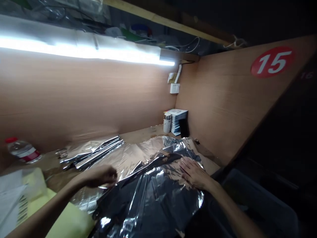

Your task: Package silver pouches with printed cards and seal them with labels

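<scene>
Fingers [186, 164] of the right hand [196, 176] lie extended, slightly apart, on crinkled, mirror-bright foil [156, 195] spread over the counter [142, 133]. The left hand [103, 176] curls inward near the foil's left side; whether it clamps anything, I cannot tell. Beyond stand a cylindrical flask [167, 124], squared booklets [178, 120] and smooth brown panels [81, 89].

**Silver foil sheeting [153, 191], spread and creased**

We see the mirror-bright material lying loosely across the counter [142, 134], its surface wrinkled and streaked with highlights; the near part looks dark, the far part brownish, and it reaches the view's lower border.
</scene>
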